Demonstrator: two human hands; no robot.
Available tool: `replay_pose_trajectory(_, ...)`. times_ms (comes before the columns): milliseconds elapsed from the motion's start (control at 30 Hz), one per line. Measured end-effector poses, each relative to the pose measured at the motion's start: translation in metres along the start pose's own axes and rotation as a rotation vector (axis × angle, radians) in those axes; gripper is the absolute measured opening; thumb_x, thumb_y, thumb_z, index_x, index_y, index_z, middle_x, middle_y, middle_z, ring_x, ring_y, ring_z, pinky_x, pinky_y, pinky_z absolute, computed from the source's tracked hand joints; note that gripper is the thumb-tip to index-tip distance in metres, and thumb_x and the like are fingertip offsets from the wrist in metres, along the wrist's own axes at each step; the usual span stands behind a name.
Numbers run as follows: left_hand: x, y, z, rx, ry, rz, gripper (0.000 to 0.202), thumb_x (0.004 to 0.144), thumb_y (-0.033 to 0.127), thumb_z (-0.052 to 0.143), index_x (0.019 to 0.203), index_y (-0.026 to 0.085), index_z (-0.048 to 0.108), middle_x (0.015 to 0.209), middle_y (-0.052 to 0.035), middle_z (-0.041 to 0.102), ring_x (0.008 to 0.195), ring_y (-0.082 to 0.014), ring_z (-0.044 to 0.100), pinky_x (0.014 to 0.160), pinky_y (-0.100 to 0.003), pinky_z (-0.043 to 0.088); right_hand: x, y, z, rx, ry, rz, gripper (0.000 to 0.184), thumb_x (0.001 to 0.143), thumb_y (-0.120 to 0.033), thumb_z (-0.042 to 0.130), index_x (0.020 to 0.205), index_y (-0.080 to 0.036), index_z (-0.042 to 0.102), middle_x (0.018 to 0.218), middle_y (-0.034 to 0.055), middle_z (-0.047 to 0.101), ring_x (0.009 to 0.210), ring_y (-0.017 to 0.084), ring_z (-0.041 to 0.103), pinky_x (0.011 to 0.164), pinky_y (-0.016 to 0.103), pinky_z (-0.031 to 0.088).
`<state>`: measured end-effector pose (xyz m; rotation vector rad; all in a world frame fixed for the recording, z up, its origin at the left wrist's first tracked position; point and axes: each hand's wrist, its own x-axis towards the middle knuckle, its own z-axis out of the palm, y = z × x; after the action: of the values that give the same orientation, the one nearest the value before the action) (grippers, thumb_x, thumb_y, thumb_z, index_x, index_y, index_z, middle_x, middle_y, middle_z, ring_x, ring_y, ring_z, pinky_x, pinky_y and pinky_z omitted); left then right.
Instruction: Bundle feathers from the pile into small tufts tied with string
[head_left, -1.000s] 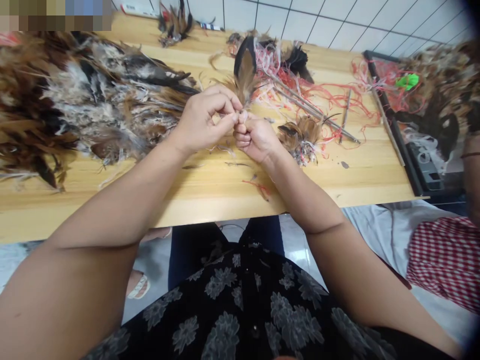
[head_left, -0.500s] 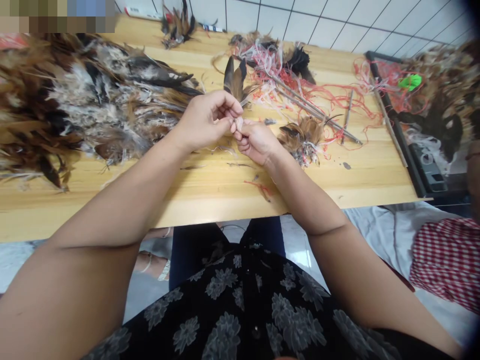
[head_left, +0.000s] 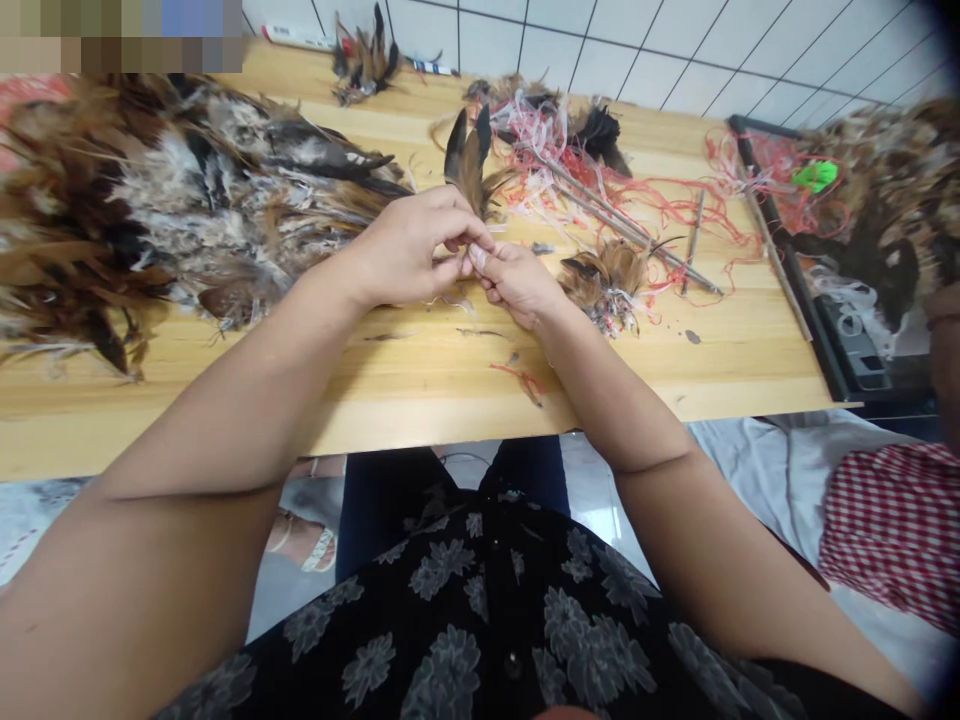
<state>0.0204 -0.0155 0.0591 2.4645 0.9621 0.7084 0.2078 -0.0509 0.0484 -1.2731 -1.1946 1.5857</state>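
Observation:
My left hand (head_left: 424, 245) is closed in a pinch, its fingertips meeting those of my right hand over the table. A small bunch of brown and black feathers (head_left: 471, 160) fans out just beyond my left fingers, its base hidden by them. My right hand (head_left: 517, 280) is pinched too, with thumb and forefinger together against the left fingertips; what lies between them is too small to make out. To the right of my right hand lies a tied bunch of brown feathers (head_left: 604, 280).
A large feather pile (head_left: 247, 190) covers the table's left side. Red and white plastic strands (head_left: 536, 130) and thin sticks (head_left: 622, 225) lie beyond my right hand. At right stands a black-edged tray (head_left: 795, 270) with feathers. Another small feather bunch (head_left: 367, 60) lies near the wall.
The feather bunch has shifted slightly away from me and tilted a little to the left. My fingertips have closed in tighter. The whole view has moved slightly.

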Motion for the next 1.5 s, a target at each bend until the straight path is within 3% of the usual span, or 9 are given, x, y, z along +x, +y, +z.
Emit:
replay_pose_trajectory(167, -0.001, -0.002, 0.004, 0.029, -0.062, 0.041, 0.033, 0.094, 0.046, 0.066, 0.116, 0.026, 0.079, 0.12, -0.0107, 0.074, 0.112, -0.0299, 0.064, 0.102, -0.049, 0.056, -0.001, -0.002, -0.001, -0.108, 0.012, -0.055, 0.041, 0.108, -0.013, 0.067, 0.068, -0.015, 0.06, 0.064, -0.0061, 0.052, 0.06, 0.005, 0.032, 0.057, 0.015, 0.03)
replay_pose_trajectory(333, 0.001, -0.005, 0.012, 0.11, -0.043, 0.123, 0.017, 0.089, 0.024, 0.066, 0.104, 0.026, 0.075, 0.112, -0.0115, 0.073, 0.114, -0.033, 0.069, 0.103, -0.05, 0.057, 0.008, 0.007, -0.002, -0.113, 0.018, -0.126, 0.035, 0.098, -0.003, 0.072, 0.067, -0.015, 0.061, 0.07, -0.0049, 0.057, 0.074, 0.007, 0.049, 0.073, 0.015, 0.043)
replay_pose_trajectory(433, 0.002, -0.008, 0.014, 0.139, -0.015, 0.09, 0.013, 0.092, 0.019, 0.068, 0.102, 0.025, 0.074, 0.112, -0.0115, 0.074, 0.114, -0.0326, 0.072, 0.105, -0.048, 0.057, 0.011, 0.01, -0.004, -0.151, 0.041, -0.158, 0.031, 0.095, -0.002, 0.072, 0.07, -0.016, 0.061, 0.073, -0.0044, 0.058, 0.075, 0.009, 0.049, 0.071, 0.016, 0.042)
replay_pose_trajectory(600, 0.002, -0.014, 0.013, 0.089, 0.061, 0.095, 0.015, 0.102, 0.036, 0.065, 0.099, 0.028, 0.077, 0.106, -0.0076, 0.079, 0.104, -0.03, 0.074, 0.096, -0.047, 0.06, 0.006, 0.003, -0.001, -0.132, 0.004, -0.117, 0.034, 0.104, -0.005, 0.069, 0.073, -0.016, 0.059, 0.069, -0.0051, 0.052, 0.066, 0.006, 0.04, 0.058, 0.015, 0.032)
replay_pose_trajectory(700, 0.001, -0.015, 0.016, -0.011, 0.192, 0.136, 0.026, 0.107, 0.045, 0.063, 0.093, 0.028, 0.076, 0.097, -0.0056, 0.08, 0.092, -0.0277, 0.074, 0.088, -0.046, 0.061, 0.008, 0.003, -0.001, -0.094, 0.007, -0.081, 0.042, 0.112, -0.011, 0.063, 0.071, -0.016, 0.055, 0.065, -0.0058, 0.049, 0.059, 0.003, 0.036, 0.053, 0.014, 0.026)
replay_pose_trajectory(833, 0.002, -0.015, 0.029, -0.138, 0.325, 0.104, 0.03, 0.115, 0.049, 0.063, 0.098, 0.026, 0.073, 0.091, -0.0061, 0.081, 0.091, -0.0279, 0.078, 0.09, -0.043, 0.062, 0.013, 0.008, -0.003, 0.047, 0.013, -0.058, 0.045, 0.117, -0.016, 0.056, 0.072, -0.018, 0.052, 0.058, -0.0087, 0.041, 0.051, 0.003, 0.034, 0.048, 0.015, 0.023)
replay_pose_trajectory(1133, 0.011, -0.03, 0.056, -0.181, 0.509, 0.045, 0.025, 0.117, 0.05, 0.062, 0.11, 0.026, 0.065, 0.088, -0.0029, 0.073, 0.084, -0.026, 0.08, 0.083, -0.04, 0.062, 0.002, -0.002, 0.009, 0.283, -0.005, 0.1, 0.043, 0.115, -0.004, 0.041, 0.075, -0.018, 0.048, 0.056, -0.0101, 0.041, 0.046, 0.002, 0.035, 0.047, 0.013, 0.022)
replay_pose_trajectory(1333, 0.012, -0.03, 0.049, -0.379, 0.458, -0.013, 0.026, 0.117, 0.051, 0.07, 0.114, 0.026, 0.064, 0.085, -0.0003, 0.074, 0.081, -0.0221, 0.076, 0.078, -0.037, 0.062, 0.003, -0.001, 0.007, 0.35, -0.023, 0.094, 0.042, 0.114, -0.005, 0.043, 0.075, -0.018, 0.046, 0.057, -0.0098, 0.04, 0.045, 0.001, 0.034, 0.047, 0.013, 0.02)
replay_pose_trajectory(1500, 0.011, -0.038, 0.041, -0.581, 0.315, 0.017, 0.047, 0.109, 0.07, 0.079, 0.106, 0.023, 0.073, 0.089, -0.0026, 0.078, 0.085, -0.0225, 0.075, 0.084, -0.043, 0.064, 0.0, -0.005, 0.009, 0.429, 0.002, 0.137, 0.038, 0.111, -0.001, 0.04, 0.077, -0.018, 0.046, 0.059, -0.01, 0.039, 0.045, 0.001, 0.032, 0.048, 0.013, 0.02)
